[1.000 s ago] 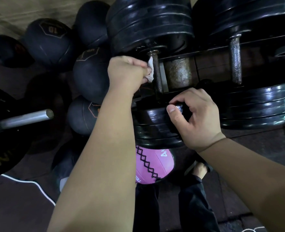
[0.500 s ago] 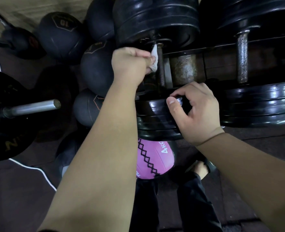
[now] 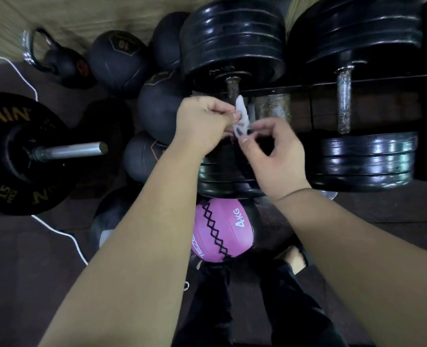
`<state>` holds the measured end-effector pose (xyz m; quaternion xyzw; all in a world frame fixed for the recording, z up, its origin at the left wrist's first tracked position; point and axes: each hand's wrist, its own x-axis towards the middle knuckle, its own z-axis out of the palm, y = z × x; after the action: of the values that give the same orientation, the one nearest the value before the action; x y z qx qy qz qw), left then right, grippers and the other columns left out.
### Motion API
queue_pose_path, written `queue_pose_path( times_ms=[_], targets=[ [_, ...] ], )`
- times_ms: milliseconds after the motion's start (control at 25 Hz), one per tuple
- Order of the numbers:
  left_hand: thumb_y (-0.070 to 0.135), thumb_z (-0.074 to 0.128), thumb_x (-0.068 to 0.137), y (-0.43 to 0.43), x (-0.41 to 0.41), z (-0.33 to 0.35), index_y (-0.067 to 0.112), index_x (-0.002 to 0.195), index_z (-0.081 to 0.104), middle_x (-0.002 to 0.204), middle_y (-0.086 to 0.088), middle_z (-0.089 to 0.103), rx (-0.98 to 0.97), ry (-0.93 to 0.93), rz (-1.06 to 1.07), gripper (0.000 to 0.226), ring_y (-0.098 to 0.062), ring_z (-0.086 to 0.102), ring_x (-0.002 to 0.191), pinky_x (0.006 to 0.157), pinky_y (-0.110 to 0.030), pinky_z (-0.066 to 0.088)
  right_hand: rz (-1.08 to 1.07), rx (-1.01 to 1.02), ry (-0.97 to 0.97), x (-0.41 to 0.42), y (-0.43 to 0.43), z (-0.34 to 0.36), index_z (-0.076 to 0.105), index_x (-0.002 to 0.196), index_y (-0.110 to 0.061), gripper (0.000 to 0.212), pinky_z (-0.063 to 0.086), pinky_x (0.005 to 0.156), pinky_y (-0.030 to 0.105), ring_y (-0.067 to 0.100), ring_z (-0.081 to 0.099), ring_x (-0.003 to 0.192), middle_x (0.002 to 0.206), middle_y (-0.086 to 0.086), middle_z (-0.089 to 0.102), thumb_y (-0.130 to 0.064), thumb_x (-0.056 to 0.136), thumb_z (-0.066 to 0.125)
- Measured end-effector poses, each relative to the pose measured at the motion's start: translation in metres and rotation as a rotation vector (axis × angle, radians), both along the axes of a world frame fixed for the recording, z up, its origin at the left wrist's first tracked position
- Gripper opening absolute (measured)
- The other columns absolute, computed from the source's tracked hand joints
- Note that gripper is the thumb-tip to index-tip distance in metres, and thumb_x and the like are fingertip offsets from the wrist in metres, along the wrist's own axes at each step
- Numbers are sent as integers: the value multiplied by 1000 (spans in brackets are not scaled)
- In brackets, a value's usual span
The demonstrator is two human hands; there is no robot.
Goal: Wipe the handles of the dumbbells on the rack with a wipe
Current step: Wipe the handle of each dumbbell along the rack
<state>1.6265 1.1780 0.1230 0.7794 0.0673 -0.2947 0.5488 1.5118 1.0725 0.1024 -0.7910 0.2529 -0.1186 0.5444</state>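
In the head view, both hands met over the near dumbbell [image 3: 232,41], which lay across the rack [image 3: 295,87] with its plates fore and aft. The left hand [image 3: 204,121] was curled, its fingertips pinching the wipe [image 3: 241,118] just beside the handle [image 3: 232,86]. The right hand [image 3: 275,151] had its thumb and forefinger closed on the wipe's lower end and its other fingers loosely bent. Held between two hands like this, the wipe was probably being refolded or passed across, not rubbed. It hung in front of the handle's lower part, so I could not tell whether it touched the metal.

The wipe was a small, thin, white scrap, crumpled into a narrow strip and limp. The handle was a slim steel rod, dull and brown with rust where it showed below the upper plates. A second dumbbell [image 3: 357,33] to the right had a rough, pitted, grey handle, wholly uncovered. Both dumbbells' plates were stacked black discs, glossy and ribbed at the edges.

On the floor beside the rack lay matte dark balls [image 3: 122,58], a pink ball [image 3: 220,229] with black stitching, a kettlebell [image 3: 57,61] and a plate [image 3: 12,151] on a smooth steel bar.
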Motion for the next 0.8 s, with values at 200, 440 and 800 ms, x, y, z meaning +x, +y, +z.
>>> queue_pose_path(
  times_ms=[200,440,800],
  targets=[
    [4,73,95,0,-19,22,10,93,74,89,-11,80,-93,-20,54,6,-22,77,78,77,-36,65,6,238,54,16,-22,30,61,113,-27,33,51,103,29,5,64,111,112,-12,67,-23,86,82],
    [34,76,93,14,-50,12,32,85,78,86,11,78,150,-360,-27,8,-8,74,88,91,-42,61,10,113,139,37,-49,29,72,95,-24,12,58,92,35,7,69,92,94,-9,72,-20,85,79],
    [61,75,77,13,-93,-28,27,100,74,102,17,68,343,-657,1,41,-1,54,107,112,-56,41,132,62,292,80,-60,-6,76,89,-21,18,55,64,20,4,68,68,80,-6,72,-25,76,88]
  ],
)
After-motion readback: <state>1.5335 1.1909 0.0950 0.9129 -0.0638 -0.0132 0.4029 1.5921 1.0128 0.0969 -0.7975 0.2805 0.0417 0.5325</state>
